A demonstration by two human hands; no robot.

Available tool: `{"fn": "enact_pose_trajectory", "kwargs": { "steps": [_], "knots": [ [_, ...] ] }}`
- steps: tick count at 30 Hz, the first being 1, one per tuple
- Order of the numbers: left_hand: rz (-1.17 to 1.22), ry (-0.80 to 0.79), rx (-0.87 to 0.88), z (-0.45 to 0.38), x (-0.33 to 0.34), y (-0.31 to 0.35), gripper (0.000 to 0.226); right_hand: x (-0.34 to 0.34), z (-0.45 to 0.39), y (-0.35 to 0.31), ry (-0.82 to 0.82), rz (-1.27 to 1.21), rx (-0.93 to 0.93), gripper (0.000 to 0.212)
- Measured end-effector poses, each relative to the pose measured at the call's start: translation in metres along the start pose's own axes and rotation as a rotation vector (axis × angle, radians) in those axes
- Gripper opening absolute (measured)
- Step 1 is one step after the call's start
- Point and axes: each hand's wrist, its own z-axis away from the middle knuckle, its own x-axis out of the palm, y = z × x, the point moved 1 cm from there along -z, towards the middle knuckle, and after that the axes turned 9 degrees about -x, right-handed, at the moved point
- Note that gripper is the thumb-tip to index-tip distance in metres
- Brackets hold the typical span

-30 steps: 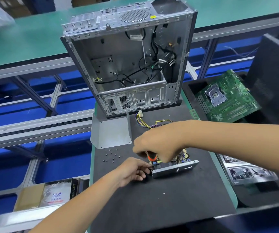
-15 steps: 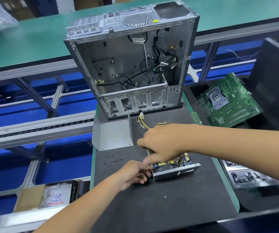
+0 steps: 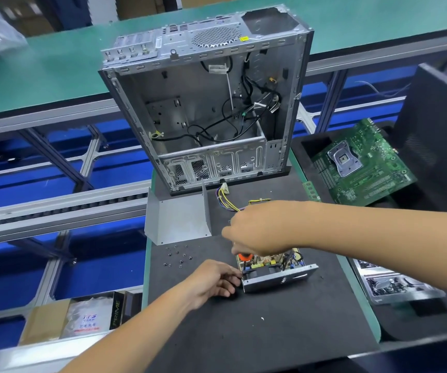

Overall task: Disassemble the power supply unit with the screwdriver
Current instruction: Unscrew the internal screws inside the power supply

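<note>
Gripping screwdriver (image 3: 244, 256) again, right hand (image 3: 260, 227) (bare earlier) over power supply unit (image 3: 276, 267).

The word "PRIME" stands on the dark box (image 3: 118, 310) at near left; the bag (image 3: 88, 320) beside it has unreadable print.

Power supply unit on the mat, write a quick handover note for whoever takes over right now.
Left hand: grips the near-left corner of the power supply unit, steadying it.
Right hand: holds the orange-handled screwdriver over the exposed board.
Done: the grey cover is off and lies left of the unit; loose screws lie on the black mat.
Left: free the board from its metal base.
</note>
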Motion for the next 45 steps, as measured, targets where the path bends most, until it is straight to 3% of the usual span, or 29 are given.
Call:
{"fn": "enact_pose_trajectory", "kwargs": {
  "steps": [2,5,7,10,14,23,33,37,45],
  "knots": [
    [0.003,0.0,0.0,0.001,0.001,0.0,0.019,-0.003,0.0,-0.002,0.004,-0.174,-0.089,0.016],
    [0.001,0.022,-0.011,0.001,0.002,0.001,0.014,-0.005,0.005,-0.002,-0.005,-0.367,-0.123,0.023],
    [-0.007,0.024,-0.003,0.002,0.002,0.001,0.015,-0.002,0.003,-0.002,0.045,-0.316,-0.078,0.015],
    [0.0,0.028,0.007,0.002,0.002,0.001,0.019,0.004,0.0,-0.001,0.075,-0.163,-0.003,0.03],
    [-0.003,0.037,0.011,0.002,0.004,0.001,0.017,0.005,0.001,-0.004,0.159,-0.242,-0.041,0.009],
    [-0.049,0.085,0.041,0.002,0.008,0.0,0.02,0.011,0.008,-0.003,0.217,-0.284,-0.052,0.019],
    [-0.102,0.11,0.071,0.002,0.011,-0.002,0.021,0.015,0.013,-0.004,0.215,-0.268,-0.04,0.011],
    [-0.115,0.121,0.074,0.002,0.012,-0.001,0.021,0.014,0.012,-0.006,0.199,-0.236,-0.061,0.021],
    [-0.22,0.151,0.146,-0.002,0.013,-0.006,0.023,0.014,0.011,-0.004,0.202,-0.192,-0.059,0.02]
  ]
}}
